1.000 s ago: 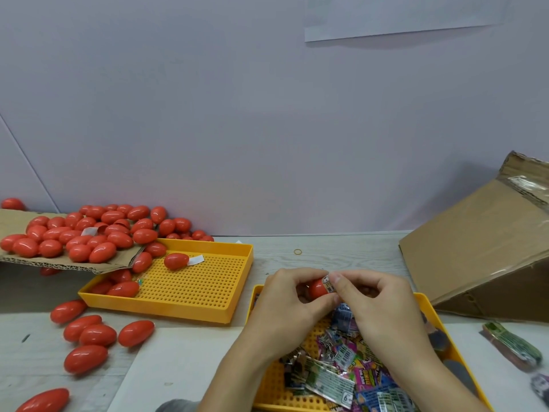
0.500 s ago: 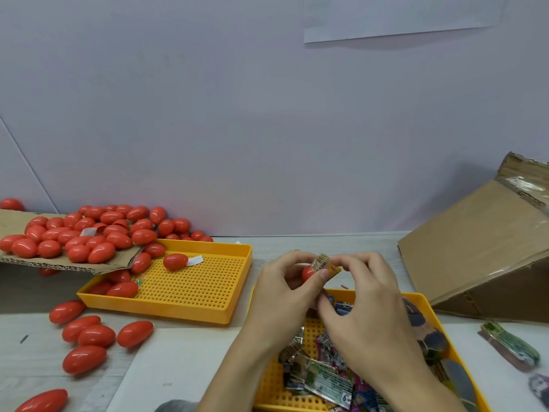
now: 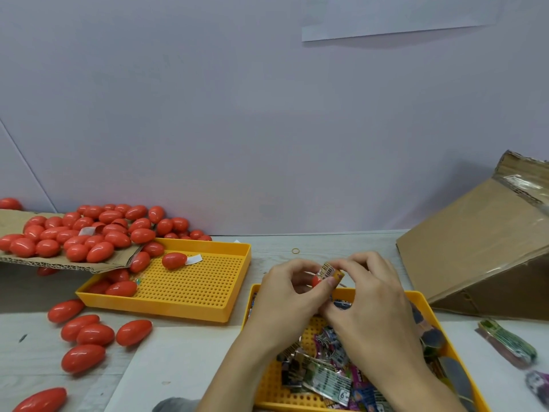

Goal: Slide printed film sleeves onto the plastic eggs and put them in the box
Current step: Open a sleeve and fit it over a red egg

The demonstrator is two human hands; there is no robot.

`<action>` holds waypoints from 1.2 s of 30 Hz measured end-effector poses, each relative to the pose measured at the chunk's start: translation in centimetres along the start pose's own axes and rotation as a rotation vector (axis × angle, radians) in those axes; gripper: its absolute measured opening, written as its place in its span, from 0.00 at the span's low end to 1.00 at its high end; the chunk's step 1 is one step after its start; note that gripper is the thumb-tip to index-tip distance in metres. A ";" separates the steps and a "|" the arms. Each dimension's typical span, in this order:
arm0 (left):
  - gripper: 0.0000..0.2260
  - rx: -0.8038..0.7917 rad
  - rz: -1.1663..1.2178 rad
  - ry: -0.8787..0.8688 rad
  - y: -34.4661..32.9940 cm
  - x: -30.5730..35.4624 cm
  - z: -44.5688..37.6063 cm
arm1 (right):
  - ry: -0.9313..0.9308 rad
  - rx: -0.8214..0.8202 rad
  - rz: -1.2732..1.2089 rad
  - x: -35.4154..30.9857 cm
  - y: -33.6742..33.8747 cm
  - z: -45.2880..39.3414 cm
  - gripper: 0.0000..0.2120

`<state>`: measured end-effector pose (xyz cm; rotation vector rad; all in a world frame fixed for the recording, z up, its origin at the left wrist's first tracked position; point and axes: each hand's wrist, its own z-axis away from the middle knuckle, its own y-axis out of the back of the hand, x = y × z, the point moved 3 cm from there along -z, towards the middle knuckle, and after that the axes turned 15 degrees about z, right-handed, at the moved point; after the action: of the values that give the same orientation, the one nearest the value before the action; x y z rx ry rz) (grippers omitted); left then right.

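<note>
Above the far edge of the nearer yellow tray [image 3: 421, 298], I am holding one red egg [image 3: 316, 281] between both hands. My left hand [image 3: 289, 295] is curling round the egg, thumb pressing on its near side, so that grip is clamped on the egg. My right hand [image 3: 371, 295] is pinching the printed film sleeve [image 3: 330, 271], which is sitting over the egg's right end (only the red left tip is showing past the film). Whether the sleeve is fully on, I cannot tell.

Under my wrists the tray is holding a heap of loose printed sleeves [image 3: 326, 379], lying flat and overlapping. To the left a second yellow tray [image 3: 237, 281] is carrying a few bare eggs, one of them [image 3: 174, 260] with a white slip [image 3: 193, 259] touching it. Over that tray's far left corner a cardboard sheet [image 3: 74, 264] is jutting out, piled with many red eggs [image 3: 89, 233]. More eggs [image 3: 89, 334] are lying loose on the table [image 3: 273, 248] near my left forearm. At the right the cardboard box [image 3: 475, 248] is lying tipped, well apart from my hands, and a small rubber band [image 3: 295, 250] is resting on the table just beyond my fingers.
</note>
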<state>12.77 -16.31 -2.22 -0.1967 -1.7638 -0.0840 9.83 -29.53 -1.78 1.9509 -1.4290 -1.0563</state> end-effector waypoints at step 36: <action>0.14 -0.203 0.176 0.122 -1.3 -0.2 0.3 | 0.085 0.021 -0.255 -0.2 0.5 -0.4 0.22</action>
<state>12.24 -17.55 -2.40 -0.4833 -1.6088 -0.1447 9.85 -29.55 -1.07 2.2084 -1.1728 -1.0556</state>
